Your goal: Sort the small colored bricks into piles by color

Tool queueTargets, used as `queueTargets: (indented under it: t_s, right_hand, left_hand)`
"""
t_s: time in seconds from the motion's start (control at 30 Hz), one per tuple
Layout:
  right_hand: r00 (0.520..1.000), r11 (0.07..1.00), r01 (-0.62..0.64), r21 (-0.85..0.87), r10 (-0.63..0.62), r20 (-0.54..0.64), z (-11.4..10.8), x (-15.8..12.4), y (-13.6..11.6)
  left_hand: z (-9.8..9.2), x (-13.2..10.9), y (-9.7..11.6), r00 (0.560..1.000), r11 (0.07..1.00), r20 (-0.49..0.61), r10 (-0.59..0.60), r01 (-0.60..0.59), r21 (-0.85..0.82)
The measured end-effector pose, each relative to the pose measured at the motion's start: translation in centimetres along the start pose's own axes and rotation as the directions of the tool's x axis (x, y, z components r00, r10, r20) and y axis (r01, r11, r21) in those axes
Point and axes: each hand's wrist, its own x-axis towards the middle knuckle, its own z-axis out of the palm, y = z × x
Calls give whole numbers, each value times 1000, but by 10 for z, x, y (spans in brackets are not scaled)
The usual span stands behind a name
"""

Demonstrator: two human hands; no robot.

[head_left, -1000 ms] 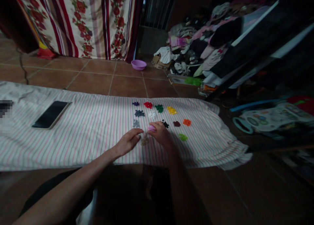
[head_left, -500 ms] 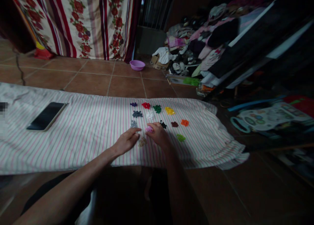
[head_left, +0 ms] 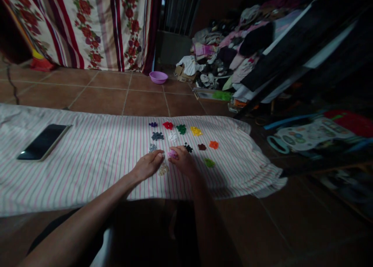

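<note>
Both hands are low over small coloured pieces on the striped cloth (head_left: 99,158). My right hand (head_left: 184,160) curls its thumb and fingers around small pink pieces (head_left: 173,154). Just left of it, my left hand (head_left: 147,165) has thumb and forefinger pressed together; whatever they pinch is too small to make out. Light grey pieces (head_left: 152,147) sit beyond the left fingertips, and beige pieces (head_left: 163,169) lie between the hands, nearer me. Black pieces (head_left: 188,147) are partly hidden behind the right hand. White pieces (head_left: 173,137) and dark grey pieces (head_left: 157,136) lie farther back.
More piles are purple (head_left: 153,124), red (head_left: 168,125), green (head_left: 181,129), yellow (head_left: 196,131), brown (head_left: 202,146), orange (head_left: 213,144) and lime (head_left: 209,162). A phone (head_left: 43,142) lies left. Beyond are a purple basin (head_left: 158,77), heaped clothes (head_left: 221,53) and a toy panel (head_left: 311,135).
The whole view has shifted slightly, so the things appear farther left. Both hands stay close together at the pink pieces, with little movement relative to the cloth.
</note>
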Motion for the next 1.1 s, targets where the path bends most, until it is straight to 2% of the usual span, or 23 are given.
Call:
queueTargets:
  t_s: [0.3,0.53,0.63,0.77,1.0,1.1]
  right_hand:
    - [997,998,-59,3,59,40,-2,0,-5]
    - [998,998,-26,54,22,60,-5,-1,-5]
    - [998,999,-29,23,28,51,-4,1,-5]
    - [1000,1000,-5,-3,5,5,0,3,-6]
    - [999,1000,12,-24,-13,-51,6,3,-4]
    - [998,999,22,-24,-23,-59,6,4,-3]
  left_hand:
    - [-7,2,14,992,995,78,-96,96,7]
    - [-6,2,13,995,996,51,-86,85,31]
    - [-6,3,17,992,994,76,-103,101,38]
    - [-8,3,22,988,984,80,-135,124,130]
    - [-1,3,12,994,973,100,-42,18,231]
    - [1,3,8,995,973,94,-38,15,229]
